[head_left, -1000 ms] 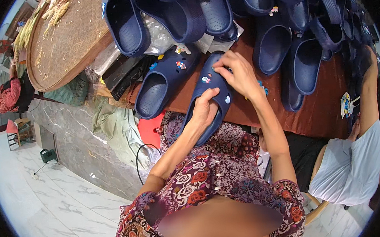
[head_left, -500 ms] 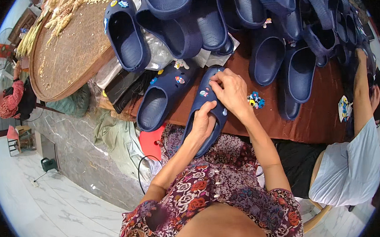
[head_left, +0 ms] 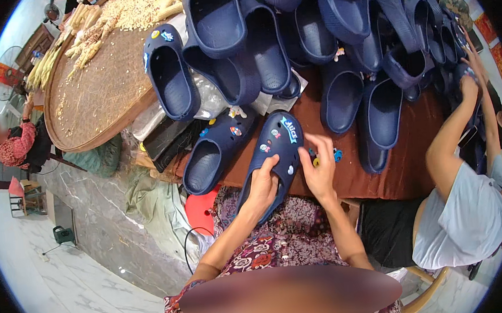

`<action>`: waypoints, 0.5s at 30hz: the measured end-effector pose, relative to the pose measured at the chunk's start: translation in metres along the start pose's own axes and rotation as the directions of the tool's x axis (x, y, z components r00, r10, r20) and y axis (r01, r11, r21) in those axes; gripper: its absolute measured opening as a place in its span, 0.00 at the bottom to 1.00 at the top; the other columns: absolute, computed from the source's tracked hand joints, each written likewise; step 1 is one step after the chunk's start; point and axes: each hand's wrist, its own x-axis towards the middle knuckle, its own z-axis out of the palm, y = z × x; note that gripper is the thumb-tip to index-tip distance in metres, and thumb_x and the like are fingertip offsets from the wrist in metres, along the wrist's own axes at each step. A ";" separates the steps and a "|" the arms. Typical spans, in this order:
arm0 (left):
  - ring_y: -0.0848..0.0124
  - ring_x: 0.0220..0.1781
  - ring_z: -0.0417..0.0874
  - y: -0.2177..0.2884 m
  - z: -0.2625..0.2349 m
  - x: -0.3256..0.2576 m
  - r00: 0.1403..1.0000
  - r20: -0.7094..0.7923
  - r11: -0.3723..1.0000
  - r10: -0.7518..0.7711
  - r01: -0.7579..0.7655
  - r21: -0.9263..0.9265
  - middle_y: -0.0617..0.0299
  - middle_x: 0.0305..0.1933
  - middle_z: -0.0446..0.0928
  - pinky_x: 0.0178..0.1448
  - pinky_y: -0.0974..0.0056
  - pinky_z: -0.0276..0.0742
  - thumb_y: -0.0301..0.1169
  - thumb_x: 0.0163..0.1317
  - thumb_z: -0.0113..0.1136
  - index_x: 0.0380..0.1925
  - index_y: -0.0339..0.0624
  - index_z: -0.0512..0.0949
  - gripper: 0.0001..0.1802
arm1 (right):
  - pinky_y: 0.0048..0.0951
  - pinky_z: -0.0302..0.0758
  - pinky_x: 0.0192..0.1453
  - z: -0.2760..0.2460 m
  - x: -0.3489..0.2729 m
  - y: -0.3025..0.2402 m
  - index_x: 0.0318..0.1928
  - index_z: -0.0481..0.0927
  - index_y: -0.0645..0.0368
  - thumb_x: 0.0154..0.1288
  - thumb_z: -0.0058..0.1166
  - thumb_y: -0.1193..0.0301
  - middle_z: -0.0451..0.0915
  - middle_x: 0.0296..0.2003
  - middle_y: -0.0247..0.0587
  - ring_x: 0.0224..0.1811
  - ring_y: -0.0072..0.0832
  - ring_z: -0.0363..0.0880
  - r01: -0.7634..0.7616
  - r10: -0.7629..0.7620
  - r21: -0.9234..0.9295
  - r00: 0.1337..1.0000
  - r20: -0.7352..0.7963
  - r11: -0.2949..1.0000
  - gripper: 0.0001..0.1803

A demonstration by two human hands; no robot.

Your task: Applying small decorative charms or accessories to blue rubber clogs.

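A navy clog (head_left: 280, 154) rests at the near table edge, toe pointing away. My left hand (head_left: 263, 186) is closed on it, with the thumb pressed on the upper and the fingers inside the opening. Its upper carries a blue-and-white lettered charm (head_left: 289, 130), a candy-shaped charm (head_left: 264, 148) and a white heart charm (head_left: 290, 169). My right hand (head_left: 320, 172) is beside the clog, fingers apart, holding nothing I can see. Loose colourful charms (head_left: 337, 154) lie just past it, partly hidden by the fingers. Another decorated navy clog (head_left: 240, 124) sits to the left.
Several navy clogs (head_left: 267, 56) are heaped across the far side of the brown-covered table (head_left: 369, 177). A round woven tray (head_left: 102, 74) with corn stands at the far left. At right, a co-worker in a pale shirt (head_left: 464, 211) reaches into the clogs. Another person (head_left: 20, 138) is at far left.
My right hand has left the clog's upper and moved to its right side, its fingers opening. The lettered charm near the toe now shows. The co-worker's arms have moved.
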 end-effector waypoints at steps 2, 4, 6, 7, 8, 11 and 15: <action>0.64 0.54 0.81 0.004 0.009 -0.004 1.000 0.001 1.000 -0.003 0.003 0.004 0.54 0.53 0.79 0.60 0.59 0.77 0.29 0.66 0.57 0.54 0.32 0.73 0.18 | 0.33 0.74 0.53 -0.005 -0.027 0.008 0.60 0.73 0.61 0.62 0.63 0.73 0.71 0.52 0.47 0.52 0.38 0.74 -0.059 0.060 0.040 0.998 -0.017 0.997 0.26; 0.65 0.54 0.81 0.006 0.016 -0.008 0.999 0.005 0.999 0.032 -0.032 0.011 0.54 0.54 0.78 0.60 0.59 0.77 0.28 0.68 0.54 0.56 0.33 0.72 0.18 | 0.36 0.74 0.55 -0.006 -0.056 0.014 0.66 0.64 0.64 0.59 0.65 0.74 0.66 0.56 0.49 0.55 0.38 0.72 -0.119 0.117 0.120 0.993 0.022 0.986 0.36; 0.65 0.54 0.81 0.008 0.022 -0.011 0.998 0.042 0.999 0.041 -0.041 -0.004 0.54 0.54 0.78 0.59 0.59 0.77 0.28 0.68 0.54 0.56 0.33 0.71 0.18 | 0.38 0.74 0.56 -0.003 -0.081 0.017 0.71 0.56 0.65 0.54 0.69 0.73 0.66 0.59 0.50 0.57 0.39 0.72 -0.156 0.140 0.213 0.986 0.089 0.964 0.47; 0.65 0.53 0.81 0.010 0.027 -0.012 0.997 0.071 0.999 0.035 -0.033 -0.019 0.55 0.54 0.78 0.59 0.59 0.77 0.28 0.68 0.54 0.57 0.34 0.71 0.18 | 0.38 0.75 0.57 -0.001 -0.089 0.015 0.72 0.53 0.65 0.52 0.71 0.73 0.65 0.60 0.52 0.58 0.39 0.72 -0.186 0.155 0.257 0.978 0.136 0.948 0.51; 0.65 0.53 0.81 0.012 0.033 -0.014 0.996 0.077 0.999 0.041 -0.041 -0.011 0.55 0.54 0.78 0.59 0.59 0.77 0.29 0.68 0.54 0.57 0.35 0.71 0.18 | 0.38 0.75 0.58 0.000 -0.094 0.011 0.73 0.51 0.65 0.50 0.72 0.73 0.65 0.61 0.53 0.59 0.40 0.73 -0.208 0.154 0.286 0.968 0.199 0.935 0.54; 0.65 0.53 0.80 0.021 0.056 -0.023 0.994 0.103 0.998 0.023 -0.016 -0.067 0.54 0.55 0.76 0.58 0.57 0.77 0.32 0.70 0.55 0.58 0.35 0.69 0.20 | 0.40 0.73 0.61 0.011 -0.102 0.003 0.72 0.50 0.66 0.53 0.73 0.68 0.67 0.62 0.56 0.59 0.43 0.74 -0.236 0.139 0.320 0.944 0.298 0.918 0.54; 0.61 0.62 0.76 0.030 0.087 -0.034 0.983 0.171 0.994 0.072 -0.057 -0.089 0.53 0.63 0.73 0.68 0.53 0.71 0.32 0.69 0.55 0.63 0.36 0.66 0.24 | 0.43 0.73 0.60 0.016 -0.099 0.006 0.70 0.52 0.70 0.62 0.66 0.64 0.72 0.58 0.62 0.58 0.47 0.76 -0.183 0.097 0.261 0.945 0.311 0.948 0.46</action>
